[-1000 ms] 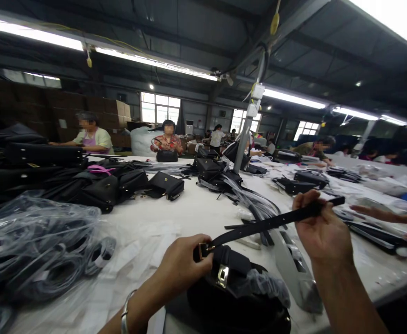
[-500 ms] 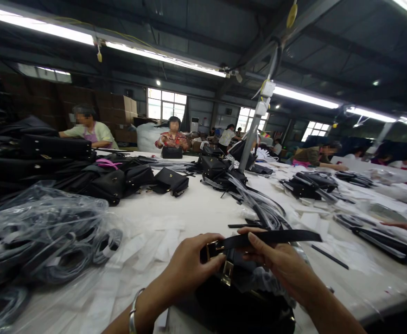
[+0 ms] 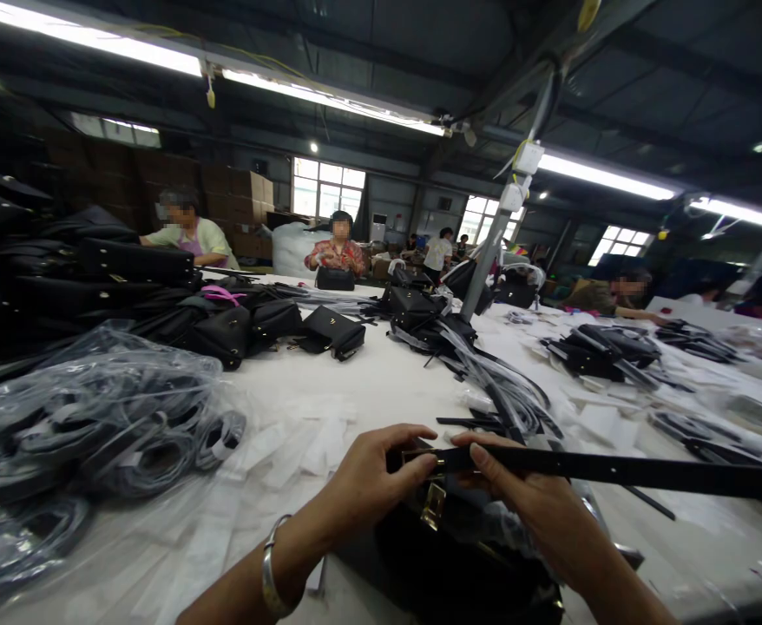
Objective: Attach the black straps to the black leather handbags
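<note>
A worker's bare hands meet over a rounded black bag with a glossy surface, a long, flat black strap with small holes stretched between them and off to the right. The left hand closes thumb and fingers around the strap's end at a small gold-coloured metal buckle, a hold that seems meant to keep the hardware steady and facing up. Just beside it, the right hand pinches the strap, thumb on top and fingers beneath, which likely keeps the band flat and untwisted close to the buckle; the rest runs past the right fingers to the edge of view.

The bag sits directly below both sets of fingers, probably so that strap and body stay within one reach. Its rectangular gold-coloured metal clasp shows just under the left fingertips, and crinkled clear plastic film lies beneath the right hand. Whether the strap is joined to the bag cannot be told; the hands cover that stretch.

Left of the left fingers, coiled dark straps in clear plastic rest on the white worktop, apparently bagged to stop tangling. Beyond the right fingers, long plastic-sleeved straps lie loosely bunched, the sleeves perhaps guarding against scuffs.
</note>
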Demonstrator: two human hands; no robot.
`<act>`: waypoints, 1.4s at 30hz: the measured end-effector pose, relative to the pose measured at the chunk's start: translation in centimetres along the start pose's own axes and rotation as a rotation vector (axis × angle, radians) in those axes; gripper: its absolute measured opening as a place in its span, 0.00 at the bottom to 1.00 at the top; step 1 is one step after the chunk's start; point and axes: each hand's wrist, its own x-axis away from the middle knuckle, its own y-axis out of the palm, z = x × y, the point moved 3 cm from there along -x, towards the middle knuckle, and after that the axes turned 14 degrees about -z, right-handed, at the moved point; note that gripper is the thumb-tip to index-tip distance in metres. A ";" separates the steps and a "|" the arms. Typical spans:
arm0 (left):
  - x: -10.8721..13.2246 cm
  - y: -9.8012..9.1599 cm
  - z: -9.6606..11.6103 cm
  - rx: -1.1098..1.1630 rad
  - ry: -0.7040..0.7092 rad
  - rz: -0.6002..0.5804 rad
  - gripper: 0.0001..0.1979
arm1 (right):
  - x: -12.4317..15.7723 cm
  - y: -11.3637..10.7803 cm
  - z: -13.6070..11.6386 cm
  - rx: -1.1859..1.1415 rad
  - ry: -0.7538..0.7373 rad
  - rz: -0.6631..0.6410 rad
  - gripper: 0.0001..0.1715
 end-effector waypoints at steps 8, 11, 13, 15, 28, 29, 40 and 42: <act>-0.1 0.1 0.3 -0.073 -0.002 0.023 0.17 | 0.1 0.9 -1.0 0.301 -0.112 -0.046 0.17; -0.3 0.6 0.6 -0.172 -0.006 0.029 0.16 | 0.0 1.6 -1.1 0.470 -0.181 -0.034 0.15; -0.5 1.0 0.5 -0.230 -0.015 0.036 0.15 | -0.1 2.0 -1.0 0.518 -0.207 -0.045 0.14; -0.7 1.1 0.3 -0.212 -0.019 0.032 0.12 | -0.2 2.0 -0.9 0.468 -0.193 -0.051 0.13; 0.1 -1.6 -1.0 0.178 0.088 -0.135 0.18 | 0.7 -9.2 -2.4 -1.062 -0.475 0.107 0.19; 0.1 -1.7 -0.9 0.162 0.116 -0.109 0.18 | 1.0 -9.9 -2.6 -1.066 -0.533 0.129 0.22; -0.3 -0.8 -1.9 0.178 0.064 0.093 0.11 | 1.6 -5.2 -4.3 0.451 0.106 -0.269 0.26; -0.3 -0.6 -2.0 0.183 0.064 0.101 0.11 | 1.0 -3.9 -4.5 0.546 0.139 -0.333 0.27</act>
